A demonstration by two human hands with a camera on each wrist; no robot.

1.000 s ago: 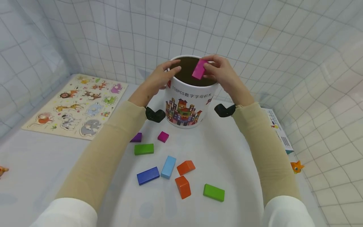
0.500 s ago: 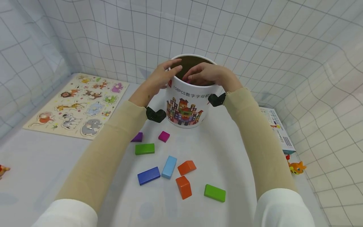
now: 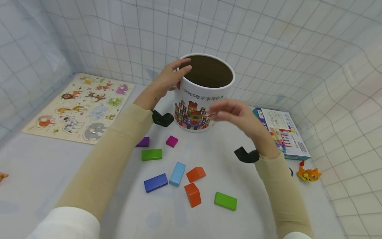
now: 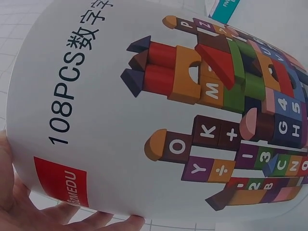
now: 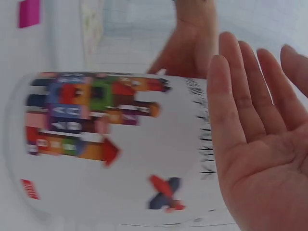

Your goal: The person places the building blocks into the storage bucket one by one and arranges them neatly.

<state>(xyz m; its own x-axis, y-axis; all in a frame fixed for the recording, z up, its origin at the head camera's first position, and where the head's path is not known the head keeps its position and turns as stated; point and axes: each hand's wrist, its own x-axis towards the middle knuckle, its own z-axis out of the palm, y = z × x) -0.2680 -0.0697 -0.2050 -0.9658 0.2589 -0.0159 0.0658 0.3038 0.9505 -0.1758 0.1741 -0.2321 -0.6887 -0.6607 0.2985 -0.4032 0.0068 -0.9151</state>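
A white toy-block bucket (image 3: 194,94) with printed coloured blocks stands upright at the back, its mouth facing up. My left hand (image 3: 167,78) holds its left rim; in the left wrist view its fingers (image 4: 96,220) lie along the outer wall. In front of the bucket's right side is my right hand (image 3: 238,116), holding nothing. The right wrist view shows its fingers nearly straight beside the wall. Nearest the bucket lie a magenta block (image 3: 171,141), a green block (image 3: 151,154) and a purple block (image 3: 143,142), partly hidden by my left sleeve.
Closer in are a light blue block (image 3: 177,174), a dark blue block (image 3: 156,183), two orange blocks (image 3: 193,195) and another green block (image 3: 225,200). An animal puzzle board (image 3: 89,103) lies left, a printed box (image 3: 282,132) right, beside an orange toy animal (image 3: 309,174).
My right hand carried a magenta block down into the bucket, then came out without it and moved toward me in front of the bucket. My left hand has stayed at the rim.
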